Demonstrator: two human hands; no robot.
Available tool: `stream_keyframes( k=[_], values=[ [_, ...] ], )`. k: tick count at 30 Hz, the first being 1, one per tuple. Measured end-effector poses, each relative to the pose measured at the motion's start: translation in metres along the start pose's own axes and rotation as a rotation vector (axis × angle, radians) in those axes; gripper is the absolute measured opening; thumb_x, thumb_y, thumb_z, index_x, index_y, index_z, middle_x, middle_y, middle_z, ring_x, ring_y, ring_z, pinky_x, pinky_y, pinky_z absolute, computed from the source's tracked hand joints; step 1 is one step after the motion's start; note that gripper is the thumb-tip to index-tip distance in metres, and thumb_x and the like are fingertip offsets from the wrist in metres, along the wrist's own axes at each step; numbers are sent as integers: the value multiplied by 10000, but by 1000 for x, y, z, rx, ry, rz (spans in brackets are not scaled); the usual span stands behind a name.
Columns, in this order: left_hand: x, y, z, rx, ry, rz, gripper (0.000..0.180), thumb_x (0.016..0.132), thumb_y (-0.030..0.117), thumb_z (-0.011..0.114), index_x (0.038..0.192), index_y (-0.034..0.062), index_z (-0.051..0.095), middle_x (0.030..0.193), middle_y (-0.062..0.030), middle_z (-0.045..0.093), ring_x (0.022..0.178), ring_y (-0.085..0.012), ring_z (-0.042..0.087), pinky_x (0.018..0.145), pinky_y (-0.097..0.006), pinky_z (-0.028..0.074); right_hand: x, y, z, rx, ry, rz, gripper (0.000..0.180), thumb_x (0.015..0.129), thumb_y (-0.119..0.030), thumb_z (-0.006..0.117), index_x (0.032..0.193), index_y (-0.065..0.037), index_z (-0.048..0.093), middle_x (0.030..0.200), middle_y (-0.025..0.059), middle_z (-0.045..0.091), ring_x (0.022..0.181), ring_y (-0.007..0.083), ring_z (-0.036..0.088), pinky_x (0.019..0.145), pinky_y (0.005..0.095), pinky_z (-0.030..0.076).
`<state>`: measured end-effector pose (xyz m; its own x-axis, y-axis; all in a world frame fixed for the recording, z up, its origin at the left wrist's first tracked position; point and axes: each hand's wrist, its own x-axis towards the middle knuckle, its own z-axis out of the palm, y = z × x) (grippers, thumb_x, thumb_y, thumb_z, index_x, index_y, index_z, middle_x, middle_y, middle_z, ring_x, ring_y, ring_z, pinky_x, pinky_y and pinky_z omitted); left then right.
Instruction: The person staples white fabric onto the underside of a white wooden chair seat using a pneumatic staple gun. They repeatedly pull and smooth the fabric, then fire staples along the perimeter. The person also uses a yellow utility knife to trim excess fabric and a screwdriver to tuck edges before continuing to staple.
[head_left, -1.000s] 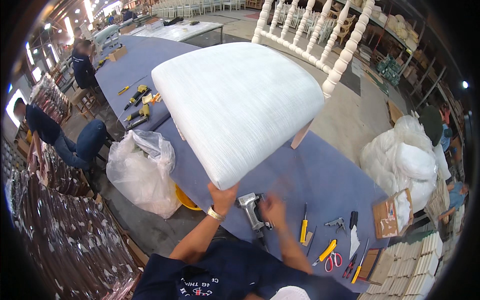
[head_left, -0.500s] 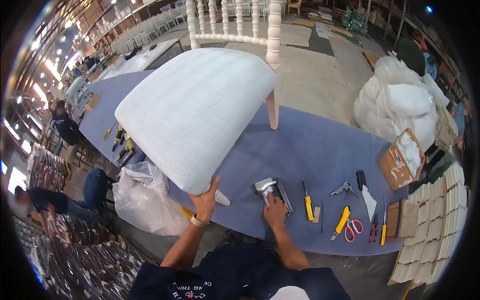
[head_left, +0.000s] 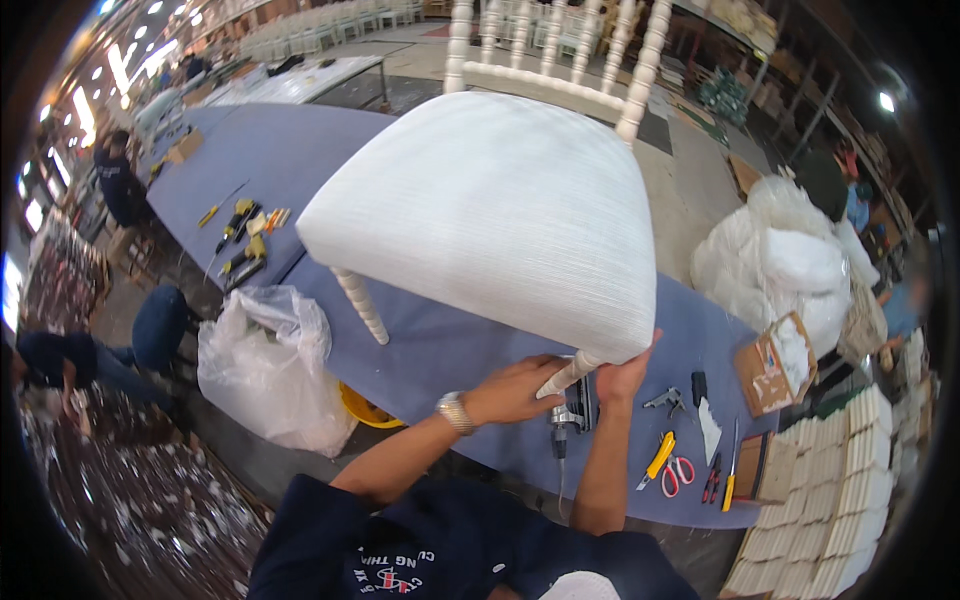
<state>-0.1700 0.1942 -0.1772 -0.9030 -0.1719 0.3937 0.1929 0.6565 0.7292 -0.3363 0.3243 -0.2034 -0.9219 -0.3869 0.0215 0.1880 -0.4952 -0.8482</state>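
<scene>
A chair with a white upholstered seat point(head_left: 490, 220) and a cream turned-spindle back point(head_left: 545, 78) stands tilted over the blue-grey table. My left hand point(head_left: 510, 392), with a metal watch on its wrist, is closed around the lower part of the near turned leg point(head_left: 572, 372). At the seat's near right corner, my right hand point(head_left: 625, 376) grips the edge from below, its fingers partly hidden. Between my hands, behind that leg, a staple gun point(head_left: 572, 412) with a hose lies on the table, partly covered. Another turned leg point(head_left: 360, 305) shows at the left.
Right of my hands lie a grey air blow gun point(head_left: 665, 400), a yellow cutter point(head_left: 657, 458), scissors point(head_left: 677, 477), a saw point(head_left: 706, 425) and a screwdriver point(head_left: 731, 480). A cardboard box point(head_left: 775, 365) sits at the table's right end. A plastic bag point(head_left: 270, 370) bulges at the left.
The chair has turned and shifted right. My right hand has left the staple gun and taken the seat corner. My left hand has gone from a seat corner to the near leg.
</scene>
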Motion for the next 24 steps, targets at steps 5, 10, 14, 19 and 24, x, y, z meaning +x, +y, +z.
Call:
stream_keyframes(
  k=[5, 10, 14, 19, 24],
  values=[
    [-111, -96, -124, -14, 854, -317, 342, 1063, 251, 549, 972, -2, 762, 882, -70, 761, 750, -159, 665, 702, -348, 526, -32, -2, 48, 16, 207, -216, 833, 1060, -689, 278, 1593, -50, 311, 1596, 125, 408, 1463, 282, 395, 1220, 393, 270],
    [-67, -207, -244, -603, 1119, -427, 595, 1104, 514, 349, 1214, 15, 655, 1020, -103, 731, 961, -207, 671, 937, -384, 487, -24, 16, 81, 80, 264, -328, 802, 1073, -665, 252, 1568, -42, 351, 1590, 134, 412, 1457, 280, 401, 1209, 393, 281],
    [-66, -206, -265, -816, 578, -516, 702, 1096, 605, 233, 1232, 41, 629, 1093, -134, 712, 1057, -222, 655, 1037, -409, 456, -50, 35, 81, 16, 223, -445, 781, 1082, -641, 250, 1575, -40, 332, 1586, 135, 408, 1447, 278, 406, 1205, 401, 290],
    [-94, -199, -261, -818, 370, -485, 701, 1102, 584, 260, 1372, 2, 543, 1250, -186, 655, 1205, -291, 605, 1117, -458, 420, -59, 34, 60, -126, 283, -546, 785, 1083, -632, 283, 1584, -28, 307, 1594, 146, 389, 1450, 277, 392, 1206, 413, 286],
    [-65, -217, -375, -679, 223, -382, 859, 1066, 672, 262, 1642, 38, 196, 1716, -148, 181, 1581, -275, 181, 1271, -455, 182, -68, 11, 64, -53, 307, -448, 798, 1076, -640, 321, 1589, -29, 301, 1608, 139, 376, 1471, 274, 366, 1226, 411, 250]
  ],
)
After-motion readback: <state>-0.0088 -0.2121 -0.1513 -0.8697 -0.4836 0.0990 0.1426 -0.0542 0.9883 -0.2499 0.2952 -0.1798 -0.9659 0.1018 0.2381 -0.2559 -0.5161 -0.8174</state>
